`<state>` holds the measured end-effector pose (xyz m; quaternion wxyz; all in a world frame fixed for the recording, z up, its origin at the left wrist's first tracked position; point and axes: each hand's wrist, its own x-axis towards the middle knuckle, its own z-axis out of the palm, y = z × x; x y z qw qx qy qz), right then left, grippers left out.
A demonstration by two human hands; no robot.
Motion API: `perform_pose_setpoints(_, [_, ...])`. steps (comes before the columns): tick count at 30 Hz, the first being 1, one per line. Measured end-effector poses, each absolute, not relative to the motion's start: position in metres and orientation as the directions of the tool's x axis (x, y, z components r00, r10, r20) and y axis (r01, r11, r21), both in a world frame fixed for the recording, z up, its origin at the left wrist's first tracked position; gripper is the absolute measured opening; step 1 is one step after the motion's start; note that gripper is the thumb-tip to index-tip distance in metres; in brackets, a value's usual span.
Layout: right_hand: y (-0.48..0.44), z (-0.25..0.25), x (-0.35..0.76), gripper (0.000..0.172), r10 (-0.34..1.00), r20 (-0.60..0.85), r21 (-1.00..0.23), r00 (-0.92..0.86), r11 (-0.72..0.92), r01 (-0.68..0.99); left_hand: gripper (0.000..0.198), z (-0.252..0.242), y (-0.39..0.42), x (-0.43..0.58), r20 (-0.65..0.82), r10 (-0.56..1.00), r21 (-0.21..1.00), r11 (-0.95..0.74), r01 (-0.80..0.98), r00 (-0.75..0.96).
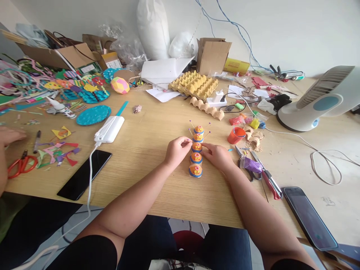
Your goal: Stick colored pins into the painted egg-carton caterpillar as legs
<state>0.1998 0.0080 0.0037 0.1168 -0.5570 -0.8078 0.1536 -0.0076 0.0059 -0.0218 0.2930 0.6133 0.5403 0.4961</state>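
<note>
1. On the table (157, 187), between the person's hands, five orange domes (196, 157) with blue rims stand in a row.
2. The left hand (177, 152) is nearly closed, thumb and forefinger together beside the middle dome; I can't tell what it pinches.
3. The right hand (219, 154) curls loosely, forefinger at that dome's right side; I can't tell whether it grips.
4. Purple-tipped stalks (207, 133) flank the two farthest domes.

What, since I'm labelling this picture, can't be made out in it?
All in the head view:
Left hand: whether its fingertips pinch anything; too small to tell.
Right hand: whether it presses or barely touches the orange-and-blue row; too small to tell.
Black scissors: middle hidden by the purple packet.
Co-worker's arm: cut off by the left edge.
Yellow box: lettering too small to read.
</note>
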Motion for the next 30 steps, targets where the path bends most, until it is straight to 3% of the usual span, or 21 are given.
perform_pose_setpoints(12, [0.0065,0.0085,0.2001,0.045,0.935,0.007,-0.377,-0.355,0.332,0.865,0.015,-0.0251,0.0091,-0.0085,0.137,0.984,0.979,-0.116,0.169,-0.116])
perform_pose_setpoints(30, [0.0076,0.0051,0.2056,0.047,0.940,0.055,-0.379,-0.338,0.333,0.863,0.023,-0.0237,0.0080,-0.0092,0.139,0.984,0.980,-0.121,0.159,-0.109])
